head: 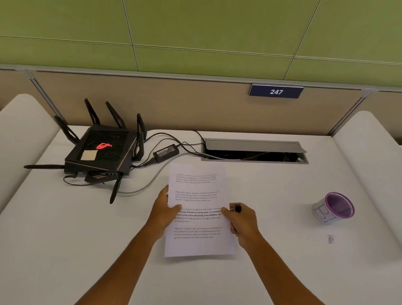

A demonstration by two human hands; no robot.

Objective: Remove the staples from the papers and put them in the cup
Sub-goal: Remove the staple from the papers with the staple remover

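White printed papers (198, 221) are held above the middle of the white table (61, 237). My left hand (164, 213) grips their left edge, thumb on top. My right hand (242, 221) pinches the right edge with its thumb and also holds a small dark staple remover (235, 207) that sticks up from the fist. A paper cup (334, 208) with a purple rim and inside, and pen marks on its white wall, stands to the right, apart from both hands. A few small loose staples (330, 238) lie on the table in front of the cup.
A black router (102, 151) with several antennas sits at the back left, with a power brick (166, 151) and cables trailing toward the papers. An open grey cable hatch (254, 151) is set in the table at the back. White padded dividers flank both sides.
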